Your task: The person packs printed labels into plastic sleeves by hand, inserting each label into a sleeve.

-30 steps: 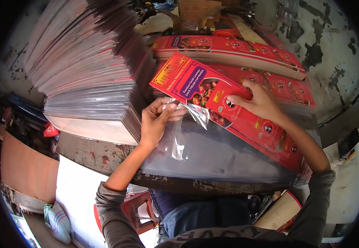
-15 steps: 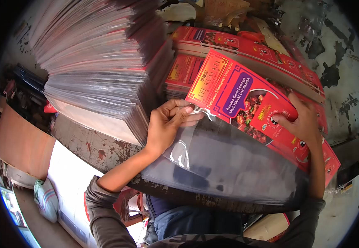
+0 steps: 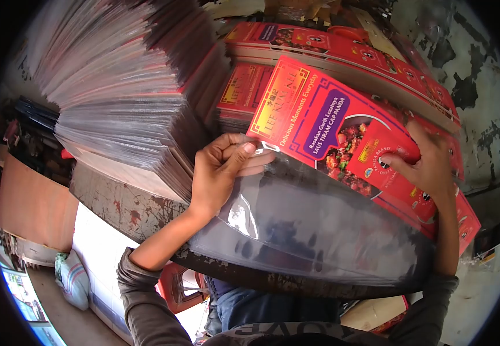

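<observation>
My right hand (image 3: pixel 428 164) grips a long red printed card (image 3: pixel 302 124), thumb on its face and fingers around the far edge. Lettering and a picture of a food dish cover the card, which slants across the table. My left hand (image 3: pixel 218 173) is closed at the card's near left corner, thumb and fingers pinching the edge of a clear plastic sleeve (image 3: pixel 273 151). Whether the corner is inside the sleeve's mouth is hard to tell. Under both hands lies a flat pile of clear plastic sleeves (image 3: pixel 319 230), shiny with reflections.
A tall, fanned stack of sleeved cards (image 3: pixel 123 121) rises on the left. Behind the held card are a smaller pile of red cards (image 3: pixel 243 86) and a long stack of red cards (image 3: pixel 342 55). The worn table edge (image 3: pixel 123 202) curves in front of me.
The card and both hands appear slightly shifted, with the card's left end further left and up. The view has moved a little too. Both grips stay the same.
</observation>
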`<state>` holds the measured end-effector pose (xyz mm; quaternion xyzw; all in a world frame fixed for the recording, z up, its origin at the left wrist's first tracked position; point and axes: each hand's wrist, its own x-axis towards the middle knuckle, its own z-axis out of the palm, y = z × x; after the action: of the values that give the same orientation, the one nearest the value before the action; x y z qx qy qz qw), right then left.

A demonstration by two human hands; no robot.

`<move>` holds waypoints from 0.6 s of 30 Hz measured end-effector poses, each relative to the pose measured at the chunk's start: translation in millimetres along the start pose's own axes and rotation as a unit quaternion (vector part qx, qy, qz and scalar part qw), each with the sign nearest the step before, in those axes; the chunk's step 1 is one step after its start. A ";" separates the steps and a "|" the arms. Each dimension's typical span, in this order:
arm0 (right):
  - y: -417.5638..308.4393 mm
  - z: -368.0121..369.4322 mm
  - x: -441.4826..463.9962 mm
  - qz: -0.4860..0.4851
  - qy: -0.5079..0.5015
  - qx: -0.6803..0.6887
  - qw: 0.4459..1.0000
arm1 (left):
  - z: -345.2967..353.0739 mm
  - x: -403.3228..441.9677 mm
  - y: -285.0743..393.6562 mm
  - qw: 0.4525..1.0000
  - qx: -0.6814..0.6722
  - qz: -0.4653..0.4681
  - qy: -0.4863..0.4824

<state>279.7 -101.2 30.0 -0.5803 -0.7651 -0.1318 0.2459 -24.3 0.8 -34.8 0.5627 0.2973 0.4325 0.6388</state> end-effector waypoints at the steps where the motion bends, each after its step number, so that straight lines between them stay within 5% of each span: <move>1: -1.2 -1.5 0.1 0.012 -0.013 -0.032 0.999 | -0.1 -0.2 -0.2 1.000 0.001 0.001 -0.001; 11: -5.3 0.0 -1.2 -0.022 0.041 -0.054 0.997 | 2.2 0.4 0.4 0.999 0.002 -0.020 0.027; 13: -3.7 -3.3 -3.1 0.015 -0.050 -0.080 0.995 | 2.4 0.7 0.7 0.999 -0.004 -0.019 0.028; 18: -5.8 22.6 -9.2 0.001 -0.051 0.037 0.998 | -7.0 2.6 -1.2 0.992 0.121 -0.024 0.034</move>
<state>271.0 -99.4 6.6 -0.5779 -0.7803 -0.0731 0.2278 -29.0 6.4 -37.0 0.6133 0.3825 0.3966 0.5659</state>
